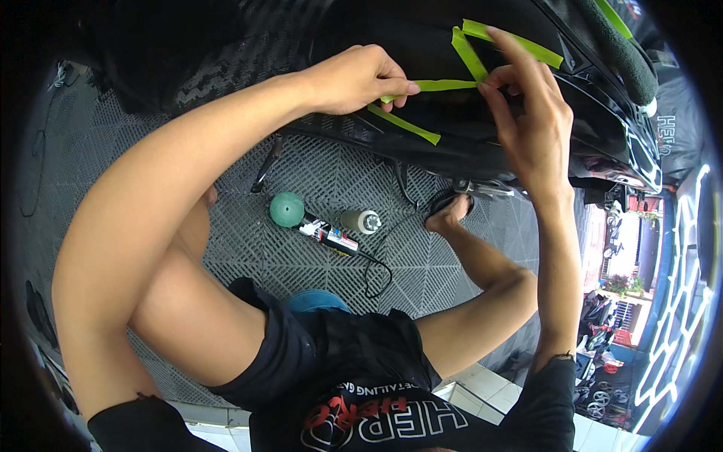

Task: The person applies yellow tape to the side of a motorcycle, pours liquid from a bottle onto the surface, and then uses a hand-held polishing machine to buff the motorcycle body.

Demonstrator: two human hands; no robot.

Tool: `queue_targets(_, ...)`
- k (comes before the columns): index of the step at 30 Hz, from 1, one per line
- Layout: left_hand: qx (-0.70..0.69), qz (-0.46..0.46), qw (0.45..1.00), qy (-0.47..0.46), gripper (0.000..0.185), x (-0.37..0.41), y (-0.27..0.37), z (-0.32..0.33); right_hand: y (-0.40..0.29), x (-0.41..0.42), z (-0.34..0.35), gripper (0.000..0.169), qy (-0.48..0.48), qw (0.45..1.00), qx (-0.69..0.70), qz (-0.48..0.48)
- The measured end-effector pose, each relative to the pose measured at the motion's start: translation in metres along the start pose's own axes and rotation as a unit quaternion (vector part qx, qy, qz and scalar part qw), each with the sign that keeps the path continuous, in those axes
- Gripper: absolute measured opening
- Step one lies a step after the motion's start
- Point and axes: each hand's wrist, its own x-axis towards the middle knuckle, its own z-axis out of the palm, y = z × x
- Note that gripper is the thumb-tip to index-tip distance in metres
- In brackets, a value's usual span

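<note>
My left hand (pixel 361 82) pinches one end of a strip of lime-green masking tape (pixel 443 85) between thumb and fingers. The strip runs nearly straight across to my right hand (pixel 531 107), whose thumb and a finger hold its other end, with the index finger raised. Behind both hands is a glossy black motorcycle body panel (pixel 480 124). On it, a short tape piece (pixel 470 55) slants beside my right fingertips, and a longer one (pixel 534 48) passes behind the raised finger. Below my left hand, another tape strip (pixel 406 125) lies diagonally along the panel.
A polisher (pixel 327 234) with a green foam pad (pixel 287 209) lies on the grey grid floor tiles (pixel 316 265), its cord looping rightward. A pale bottle (pixel 360 221) is beside it. My sandalled foot (pixel 457 209) is near the motorcycle. I sit on a blue stool (pixel 318 300).
</note>
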Motion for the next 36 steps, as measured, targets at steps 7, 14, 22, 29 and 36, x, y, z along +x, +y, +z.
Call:
queue_targets(7,0.022,-0.027,0.999,-0.004,0.044,0.009,0.001,-0.003,-0.008,0.002,-0.004,0.048,-0.044,0.997,-0.045,0.049)
queue_targets(14,0.033,-0.062,0.997,-0.023,0.044,0.013,0.005,-0.005,-0.015,0.012,-0.004,0.046,-0.069,0.995,-0.052,0.049)
queue_targets(22,0.077,-0.063,0.995,-0.022,0.045,0.014,0.011,0.000,-0.014,0.012,-0.006,0.042,-0.115,0.989,-0.058,0.066)
queue_targets(29,0.103,-0.063,0.992,-0.020,0.046,0.014,0.013,-0.001,-0.013,0.013,-0.003,0.042,-0.100,0.992,-0.072,0.025)
queue_targets(36,0.100,-0.059,0.993,-0.023,0.046,0.016,0.011,0.002,-0.013,0.015,-0.005,0.028,-0.104,0.990,-0.097,-0.019)
